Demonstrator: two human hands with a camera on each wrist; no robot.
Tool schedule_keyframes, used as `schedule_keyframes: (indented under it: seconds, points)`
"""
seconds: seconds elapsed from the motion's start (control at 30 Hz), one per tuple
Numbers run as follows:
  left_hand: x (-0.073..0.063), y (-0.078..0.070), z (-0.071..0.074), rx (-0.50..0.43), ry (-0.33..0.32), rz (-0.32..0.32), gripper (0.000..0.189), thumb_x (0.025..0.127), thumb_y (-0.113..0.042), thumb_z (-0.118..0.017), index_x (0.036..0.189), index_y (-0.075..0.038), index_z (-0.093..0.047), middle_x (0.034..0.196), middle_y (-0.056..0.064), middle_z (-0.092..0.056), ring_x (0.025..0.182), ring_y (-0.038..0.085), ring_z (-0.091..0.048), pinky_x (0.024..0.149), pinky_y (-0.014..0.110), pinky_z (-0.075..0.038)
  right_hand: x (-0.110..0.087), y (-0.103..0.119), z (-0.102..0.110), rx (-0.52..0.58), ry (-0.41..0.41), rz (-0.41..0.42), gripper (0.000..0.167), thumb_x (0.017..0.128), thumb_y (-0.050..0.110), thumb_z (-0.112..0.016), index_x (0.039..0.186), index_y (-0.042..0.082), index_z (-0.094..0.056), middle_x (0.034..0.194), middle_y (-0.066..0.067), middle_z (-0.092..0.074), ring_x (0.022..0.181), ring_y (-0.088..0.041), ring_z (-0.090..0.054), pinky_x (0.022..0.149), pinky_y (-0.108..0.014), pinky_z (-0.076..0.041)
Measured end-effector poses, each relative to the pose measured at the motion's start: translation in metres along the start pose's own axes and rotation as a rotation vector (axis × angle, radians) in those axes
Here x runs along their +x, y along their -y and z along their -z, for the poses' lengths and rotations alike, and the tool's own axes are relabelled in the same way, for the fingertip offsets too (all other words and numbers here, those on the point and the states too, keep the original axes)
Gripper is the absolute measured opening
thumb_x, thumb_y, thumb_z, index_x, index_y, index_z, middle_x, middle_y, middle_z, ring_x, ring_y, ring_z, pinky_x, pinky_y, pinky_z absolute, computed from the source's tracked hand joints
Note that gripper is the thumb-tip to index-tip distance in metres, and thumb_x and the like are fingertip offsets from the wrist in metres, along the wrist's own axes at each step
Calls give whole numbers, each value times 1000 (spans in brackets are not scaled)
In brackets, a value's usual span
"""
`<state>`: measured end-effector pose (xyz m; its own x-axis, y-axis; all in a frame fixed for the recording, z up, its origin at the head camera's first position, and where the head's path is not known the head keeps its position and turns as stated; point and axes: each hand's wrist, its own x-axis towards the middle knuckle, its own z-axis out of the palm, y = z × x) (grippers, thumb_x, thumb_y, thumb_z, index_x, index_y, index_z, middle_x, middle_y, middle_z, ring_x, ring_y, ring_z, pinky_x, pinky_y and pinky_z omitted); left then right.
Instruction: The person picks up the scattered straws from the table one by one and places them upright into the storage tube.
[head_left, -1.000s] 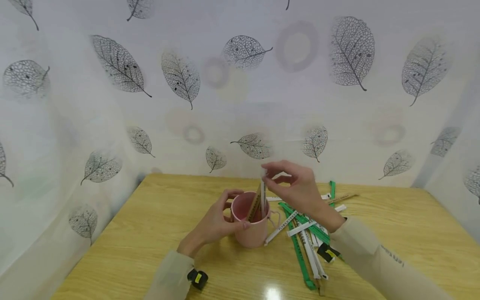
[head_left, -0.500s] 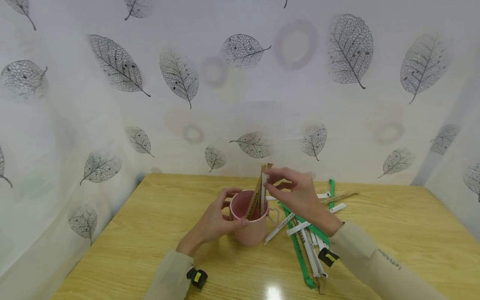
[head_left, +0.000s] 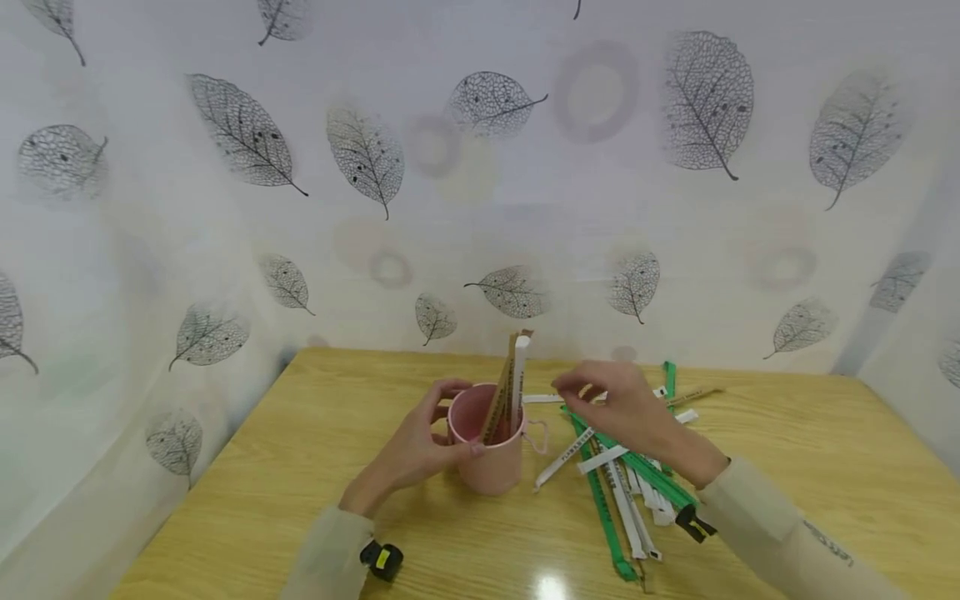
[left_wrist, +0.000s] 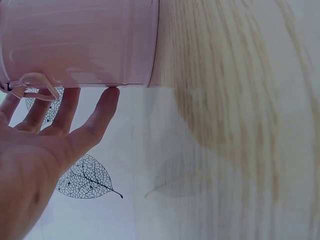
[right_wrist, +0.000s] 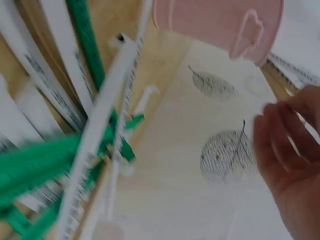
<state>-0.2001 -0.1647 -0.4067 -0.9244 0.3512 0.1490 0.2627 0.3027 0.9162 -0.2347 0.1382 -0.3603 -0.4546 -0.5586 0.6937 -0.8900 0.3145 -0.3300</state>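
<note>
A pink mug (head_left: 491, 471) stands on the table, its handle (head_left: 542, 433) turned to the right. My left hand (head_left: 408, 454) holds it from the left, thumb at the near rim and fingers round the far side; the left wrist view has those fingers against the mug wall (left_wrist: 80, 45). Leaning in the mug are a white paper-wrapped straw (head_left: 519, 375) and some brown ones (head_left: 497, 412), their lower ends hidden. My right hand (head_left: 626, 412), fingers loosely bent and holding nothing, hovers right of the mug over a pile of wrapped straws.
In the pile, green straws (head_left: 609, 533), white straws (head_left: 562, 461) and brown ones (head_left: 693, 397) cross each other on the wooden table (head_left: 300, 467). A leaf-printed backdrop (head_left: 585, 208) rises behind the table's far edge.
My right hand has let go of the white straw at the mug and moved right and down toward the pile. The straw now leans in the mug. The left hand stays on the mug.
</note>
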Motion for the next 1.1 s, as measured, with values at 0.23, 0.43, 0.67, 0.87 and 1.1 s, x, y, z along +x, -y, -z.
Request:
schedule_keyframes:
  seconds: [0.23,0.43,0.67,0.87,1.1]
  points:
    - [-3,1,2,4,-19,-9,81,82,-27,-86,149,-24,-41,144,3,-50,123,27,-58,88,32,-58,-22,18,-16,-251,406,27,28,88,-2,-73,114,9,-69,101,-3,-74,83,-13,-71,66,-21,-56]
    - [0,1,-3,28,-7,-7,83,83,-31,-86,151,-24,-39,142,0,-50,121,26,-58,87,34,-58,-31,24,-20,-315,290,-33,32,85,0,-77,112,9,-62,96,-4,-75,82,-15,-73,66,-26,-58]
    - [0,0,-4,54,-17,11,82,81,-31,-86,150,-30,-41,144,-2,-50,123,25,-58,88,33,-57,-44,13,-18,-268,421,-106,22,84,1,-79,97,12,-66,91,1,-71,77,-11,-67,62,-20,-53]
    - [1,-1,-1,69,-26,10,81,81,-30,-85,150,-27,-42,143,1,-52,122,25,-58,87,33,-56,-48,7,-29,-332,507,96,20,83,0,-78,95,15,-74,93,4,-71,85,-10,-65,71,-24,-54]
    - [3,0,1,72,-27,3,80,83,-31,-84,150,-27,-41,143,4,-51,122,27,-58,87,33,-55,-53,11,-30,-562,561,181,17,86,19,-82,99,29,-78,84,10,-57,73,-6,-40,64,-21,-32]
